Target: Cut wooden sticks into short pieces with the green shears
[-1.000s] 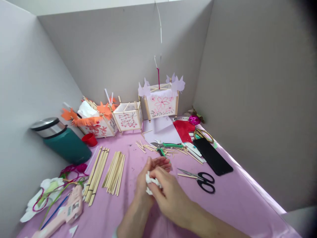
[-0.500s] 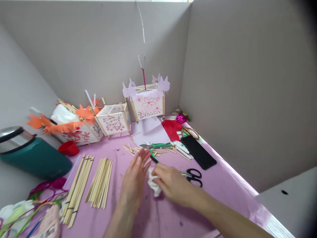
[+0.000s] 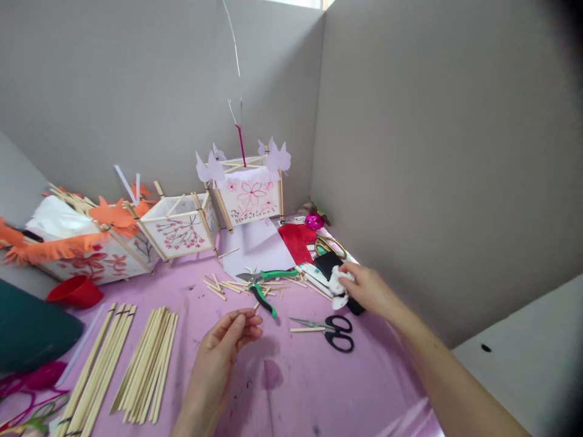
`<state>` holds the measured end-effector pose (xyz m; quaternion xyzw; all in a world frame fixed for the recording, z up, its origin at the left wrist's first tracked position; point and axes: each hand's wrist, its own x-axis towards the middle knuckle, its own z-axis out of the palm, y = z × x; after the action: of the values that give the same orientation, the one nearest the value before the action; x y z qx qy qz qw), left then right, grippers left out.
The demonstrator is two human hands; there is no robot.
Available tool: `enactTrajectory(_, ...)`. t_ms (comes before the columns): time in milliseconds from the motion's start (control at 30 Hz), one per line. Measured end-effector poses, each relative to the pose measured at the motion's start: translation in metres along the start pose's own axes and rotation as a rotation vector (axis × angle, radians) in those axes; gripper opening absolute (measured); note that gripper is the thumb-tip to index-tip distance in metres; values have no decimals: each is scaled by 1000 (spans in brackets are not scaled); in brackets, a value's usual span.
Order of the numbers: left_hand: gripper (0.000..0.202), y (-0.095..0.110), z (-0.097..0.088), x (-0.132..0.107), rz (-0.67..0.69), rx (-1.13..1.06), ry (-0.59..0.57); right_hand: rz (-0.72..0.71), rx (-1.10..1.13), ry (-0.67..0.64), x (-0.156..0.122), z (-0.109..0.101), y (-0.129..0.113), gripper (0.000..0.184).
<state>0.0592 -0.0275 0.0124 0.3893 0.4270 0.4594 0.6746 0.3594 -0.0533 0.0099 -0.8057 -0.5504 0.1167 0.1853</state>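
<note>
A crumpled white tissue [image 3: 339, 284] is in my right hand [image 3: 370, 290], whose fingers are closed on it. It rests over the black phone [image 3: 328, 263], hiding the phone's middle. My left hand [image 3: 230, 337] hovers above the pink cloth with thumb and fingertips pressed together; whatever they may hold is too small to name. Just beyond it lie green-handled pruning shears [image 3: 262, 291], spread apart among short cut sticks [image 3: 216, 288]. Black-handled scissors [image 3: 334, 331] lie between my hands, beside one thin stick. A dark wet patch [image 3: 272, 374] shows on the cloth near my left hand.
Bundled bamboo strips [image 3: 102, 370] and loose sticks [image 3: 148, 364] lie at left, near a red cup [image 3: 76, 292] and teal tumbler [image 3: 36, 328]. Painted paper lanterns [image 3: 250, 197] line the back. Markers [image 3: 315, 280] and gold scissors [image 3: 330, 246] lie by the phone. Grey partitions enclose the table.
My right hand has carried the tissue from the cloth in front to the phone at right. My left hand's fingers have gone from stretched out to pinched. The view has turned rightward.
</note>
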Motion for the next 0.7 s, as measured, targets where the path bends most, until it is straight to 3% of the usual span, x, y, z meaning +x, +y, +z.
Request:
enactTrajectory(133,34,-4,-8,2,3,4,13,78,45,59,44,-2,-10,21)
enactTrajectory(267,33,-9,-13,5,-12,12,16,-38,192,52,72,2,-49,22)
enactTrajectory(333,34,-10,-11,3,-30,-2,7,-155,285,15,62,7,-81,24)
enactTrajectory(433,45,-8,-1,-1,-83,-133,-32,-353,377,-36,18,14,-127,23)
enactTrajectory(500,48,-8,3,-3,-124,-243,-71,-647,424,-80,-17,16,-146,25)
enactTrajectory(567,43,-8,2,-1,-118,-290,-42,-863,478,-158,-40,15,-148,41)
enactTrajectory(633,39,-8,-4,2,-79,-265,36,-831,497,-126,-45,12,-132,48)
enactTrajectory(700,38,-7,-9,5,-50,-227,89,-585,395,18,-34,9,-101,40)
